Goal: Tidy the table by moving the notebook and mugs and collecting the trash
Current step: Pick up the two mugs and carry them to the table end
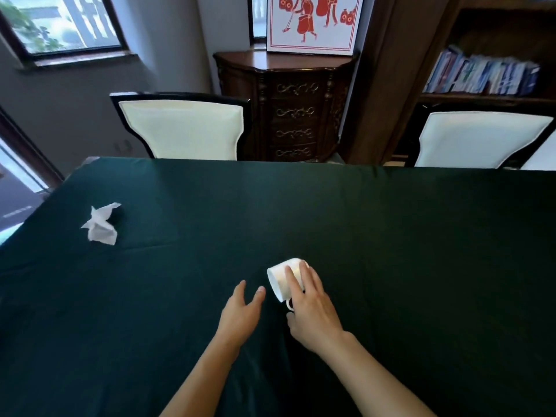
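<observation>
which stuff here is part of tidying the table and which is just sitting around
Part of the job: white mug tipped on its side under the right hand; crumpled tissue at the table's left; left hand open beside the mug.

Just there: two chairs, wooden cabinet, red-and-white picture, bookshelf.

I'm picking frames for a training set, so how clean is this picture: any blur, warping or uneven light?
Head view: wide-angle warping bends the chairs and window outward; books at the upper right are smeared; daylight from the left leaves the green tablecloth dim; the mug and tissue stay fairly sharp.
</observation>
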`<state>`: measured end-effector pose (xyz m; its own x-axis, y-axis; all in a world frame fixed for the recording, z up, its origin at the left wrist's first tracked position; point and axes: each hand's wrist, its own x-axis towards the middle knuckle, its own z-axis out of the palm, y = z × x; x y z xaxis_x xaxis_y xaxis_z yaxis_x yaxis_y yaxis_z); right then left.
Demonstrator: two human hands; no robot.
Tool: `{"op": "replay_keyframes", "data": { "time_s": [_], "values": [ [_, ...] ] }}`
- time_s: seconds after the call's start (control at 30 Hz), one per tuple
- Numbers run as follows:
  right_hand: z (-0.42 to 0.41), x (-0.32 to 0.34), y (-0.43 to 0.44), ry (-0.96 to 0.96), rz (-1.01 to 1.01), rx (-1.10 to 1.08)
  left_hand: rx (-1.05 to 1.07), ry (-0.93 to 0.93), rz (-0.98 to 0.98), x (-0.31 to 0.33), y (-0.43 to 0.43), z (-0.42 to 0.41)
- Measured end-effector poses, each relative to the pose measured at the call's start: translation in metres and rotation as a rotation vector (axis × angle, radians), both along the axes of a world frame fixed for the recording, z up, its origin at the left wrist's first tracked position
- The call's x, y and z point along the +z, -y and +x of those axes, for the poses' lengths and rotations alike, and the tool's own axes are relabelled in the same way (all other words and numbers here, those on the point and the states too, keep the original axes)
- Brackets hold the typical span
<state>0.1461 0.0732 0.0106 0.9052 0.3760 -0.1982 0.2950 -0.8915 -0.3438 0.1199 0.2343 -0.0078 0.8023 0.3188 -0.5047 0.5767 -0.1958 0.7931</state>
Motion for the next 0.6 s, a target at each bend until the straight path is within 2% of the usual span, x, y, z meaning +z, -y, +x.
{"op": "replay_keyframes", "data": {
  "time_s": [0.2,0.3,0.43,0.6],
  "values": [
    [0.058,-0.022,-0.03,-0.099,-0.195,0.064,-0.043,-0.058,-0.144,-0.028,0.012,0.06],
    [0.074,-0.031,-0.036,-0.082,-0.306,0.086,-0.02,-0.115,-0.217,-0.045,0.015,0.077],
    [0.089,-0.041,-0.04,-0.042,-0.354,0.072,0.021,-0.124,-0.36,-0.056,0.019,0.086],
    [0.106,-0.039,-0.038,-0.07,-0.443,0.147,0.093,-0.125,-0.393,-0.055,0.021,0.094]
  ]
}}
